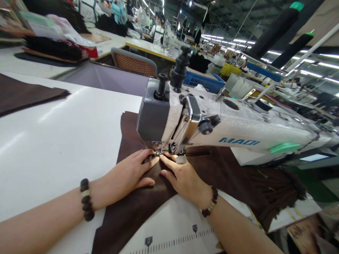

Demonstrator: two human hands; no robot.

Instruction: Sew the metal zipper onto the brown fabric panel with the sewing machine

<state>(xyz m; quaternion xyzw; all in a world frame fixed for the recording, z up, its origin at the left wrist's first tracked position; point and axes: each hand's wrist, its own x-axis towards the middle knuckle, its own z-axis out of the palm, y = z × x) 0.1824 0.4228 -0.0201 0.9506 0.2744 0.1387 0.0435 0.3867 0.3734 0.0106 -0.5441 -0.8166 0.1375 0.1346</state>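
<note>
A dark brown leather piece (140, 208) lies across the white table, passing beneath the head of a sewing machine (238, 123). Flat on the leather rests my left hand (129, 171), its fingers stretched toward the presser foot (158, 153) and the thumb spread apart. From the other side my right hand (185, 176) presses on the same piece, forefinger extended close to the foot, thumb apart. Both sets of fingertips are beside the foot, lit by a small lamp. The needle tip is too small to make out.
Another stack of brown leather (29, 93) sits at the table's left. Fringed brown pieces (278, 187) lie at the right. A printed ruler scale (172, 243) runs along the front. Behind stand a chair (135, 63), a blue crate (203, 81) and black thread cones (278, 30).
</note>
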